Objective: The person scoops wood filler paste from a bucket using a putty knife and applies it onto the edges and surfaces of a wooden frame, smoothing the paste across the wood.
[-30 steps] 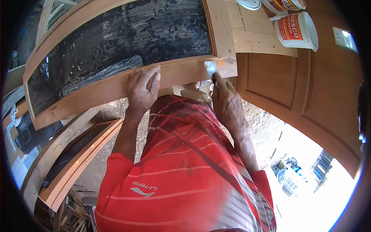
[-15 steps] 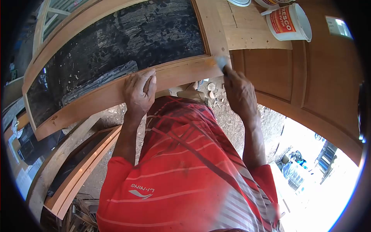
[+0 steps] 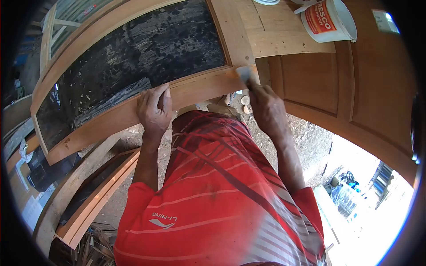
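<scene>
A wooden frame (image 3: 195, 88) with a dark, mottled panel (image 3: 151, 48) set in it lies in front of me. My left hand (image 3: 154, 108) grips the frame's near rail, its fingers over the top beside the panel. In my right hand (image 3: 268, 108) is a putty knife (image 3: 244, 74), its blurred blade against the rail near the right corner. Orange filler (image 3: 253, 68) shows on the wood around the blade. The handle is mostly hidden in my closed fingers.
A white bucket (image 3: 344, 22) with a red label stands on a board (image 3: 284, 37) at upper right. A brown panelled door (image 3: 310, 84) is on the right. More framed wood (image 3: 100, 199) leans at lower left. Wood scraps (image 3: 91, 244) lie on the ground.
The view has shifted slightly, so the frame and bucket appear further left. My right hand has moved the putty knife a little left along the rail. My left hand keeps its hold.
</scene>
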A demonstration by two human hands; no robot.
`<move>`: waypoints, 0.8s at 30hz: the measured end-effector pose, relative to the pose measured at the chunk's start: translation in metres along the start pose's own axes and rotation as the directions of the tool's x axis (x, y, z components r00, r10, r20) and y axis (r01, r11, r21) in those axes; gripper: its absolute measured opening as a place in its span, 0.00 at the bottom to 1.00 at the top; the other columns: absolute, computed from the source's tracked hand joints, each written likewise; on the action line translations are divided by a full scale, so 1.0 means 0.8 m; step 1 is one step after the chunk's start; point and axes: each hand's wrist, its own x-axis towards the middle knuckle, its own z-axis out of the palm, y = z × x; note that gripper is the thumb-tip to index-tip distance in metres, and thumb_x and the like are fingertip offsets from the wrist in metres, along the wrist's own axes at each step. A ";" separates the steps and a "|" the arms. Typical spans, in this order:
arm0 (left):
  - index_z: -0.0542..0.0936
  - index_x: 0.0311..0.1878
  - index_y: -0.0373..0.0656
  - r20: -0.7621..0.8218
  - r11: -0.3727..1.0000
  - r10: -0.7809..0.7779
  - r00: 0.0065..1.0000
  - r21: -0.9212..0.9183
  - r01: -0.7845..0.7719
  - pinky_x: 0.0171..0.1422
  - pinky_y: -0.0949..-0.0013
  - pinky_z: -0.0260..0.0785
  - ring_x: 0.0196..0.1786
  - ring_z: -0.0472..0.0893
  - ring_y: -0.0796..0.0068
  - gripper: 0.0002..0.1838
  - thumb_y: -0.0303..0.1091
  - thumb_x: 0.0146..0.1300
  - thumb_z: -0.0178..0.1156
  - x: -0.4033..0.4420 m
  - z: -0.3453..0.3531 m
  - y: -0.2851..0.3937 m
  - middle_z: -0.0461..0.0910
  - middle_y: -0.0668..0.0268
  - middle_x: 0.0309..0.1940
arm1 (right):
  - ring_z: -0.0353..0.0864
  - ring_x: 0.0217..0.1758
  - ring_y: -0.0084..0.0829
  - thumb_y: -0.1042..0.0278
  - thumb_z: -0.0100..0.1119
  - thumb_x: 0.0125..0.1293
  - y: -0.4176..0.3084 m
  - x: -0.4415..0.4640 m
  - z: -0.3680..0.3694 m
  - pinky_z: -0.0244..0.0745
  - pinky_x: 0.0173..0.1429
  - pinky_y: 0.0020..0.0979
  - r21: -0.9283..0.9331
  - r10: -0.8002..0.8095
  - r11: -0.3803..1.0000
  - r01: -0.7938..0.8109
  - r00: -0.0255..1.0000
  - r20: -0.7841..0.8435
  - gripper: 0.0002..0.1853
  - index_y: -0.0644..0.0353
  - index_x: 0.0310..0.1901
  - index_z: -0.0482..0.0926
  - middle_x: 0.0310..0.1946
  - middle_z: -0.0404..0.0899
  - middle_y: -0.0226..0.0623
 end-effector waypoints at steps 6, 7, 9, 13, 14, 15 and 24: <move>0.89 0.52 0.42 -0.003 0.998 -0.042 0.999 0.041 0.043 0.54 0.56 0.78 0.45 0.89 0.58 0.09 0.26 0.71 0.71 -0.005 -0.001 0.005 0.91 0.60 0.44 | 0.89 0.39 0.62 0.67 0.58 0.81 -0.015 -0.001 -0.006 0.84 0.42 0.58 0.006 -0.005 1.000 0.004 0.992 0.126 0.22 0.60 0.73 0.75 0.40 0.85 0.57; 0.89 0.52 0.42 -0.006 0.998 -0.040 0.999 0.047 0.040 0.54 0.56 0.78 0.45 0.89 0.58 0.09 0.26 0.71 0.71 -0.003 0.002 0.005 0.91 0.60 0.44 | 0.88 0.39 0.62 0.67 0.58 0.81 -0.011 -0.002 -0.001 0.83 0.42 0.58 -0.011 -0.008 1.000 0.009 0.990 0.138 0.22 0.60 0.73 0.75 0.40 0.85 0.57; 0.89 0.52 0.42 0.010 0.999 -0.027 1.000 0.032 0.027 0.54 0.56 0.78 0.45 0.89 0.58 0.09 0.25 0.71 0.71 -0.006 0.002 0.004 0.92 0.60 0.44 | 0.88 0.39 0.63 0.68 0.58 0.80 -0.006 -0.006 0.008 0.83 0.42 0.58 -0.046 -0.016 0.999 0.024 0.986 0.165 0.22 0.59 0.73 0.75 0.41 0.85 0.57; 0.89 0.53 0.42 0.000 1.000 0.006 1.000 0.010 -0.006 0.56 0.55 0.77 0.46 0.89 0.58 0.09 0.25 0.71 0.71 -0.005 0.004 -0.002 0.92 0.59 0.44 | 0.87 0.39 0.63 0.67 0.58 0.81 0.000 0.002 -0.010 0.82 0.43 0.59 0.027 0.040 0.999 -0.043 0.995 0.095 0.21 0.61 0.70 0.77 0.39 0.85 0.57; 0.89 0.53 0.42 0.003 1.000 0.001 1.000 0.022 -0.001 0.56 0.55 0.77 0.46 0.89 0.57 0.09 0.25 0.71 0.71 -0.005 0.004 -0.002 0.92 0.59 0.45 | 0.87 0.40 0.62 0.67 0.58 0.81 0.022 -0.006 0.008 0.81 0.45 0.58 -0.028 0.050 0.998 -0.047 0.994 0.098 0.20 0.61 0.69 0.78 0.38 0.85 0.58; 0.89 0.53 0.42 0.019 1.000 0.010 1.000 0.012 -0.010 0.57 0.55 0.77 0.46 0.89 0.57 0.09 0.25 0.71 0.71 -0.005 0.003 -0.003 0.92 0.59 0.45 | 0.88 0.41 0.62 0.66 0.58 0.81 0.018 -0.013 0.006 0.81 0.45 0.58 -0.034 0.073 0.997 -0.070 0.992 0.104 0.20 0.61 0.70 0.78 0.38 0.85 0.58; 0.89 0.54 0.39 0.034 0.998 0.059 0.998 0.014 -0.060 0.57 0.55 0.78 0.48 0.89 0.56 0.10 0.25 0.72 0.70 -0.004 -0.003 -0.003 0.91 0.58 0.46 | 0.87 0.42 0.62 0.66 0.58 0.83 0.013 -0.016 0.000 0.81 0.44 0.57 -0.037 0.058 0.998 -0.055 0.996 0.064 0.20 0.57 0.72 0.78 0.41 0.86 0.57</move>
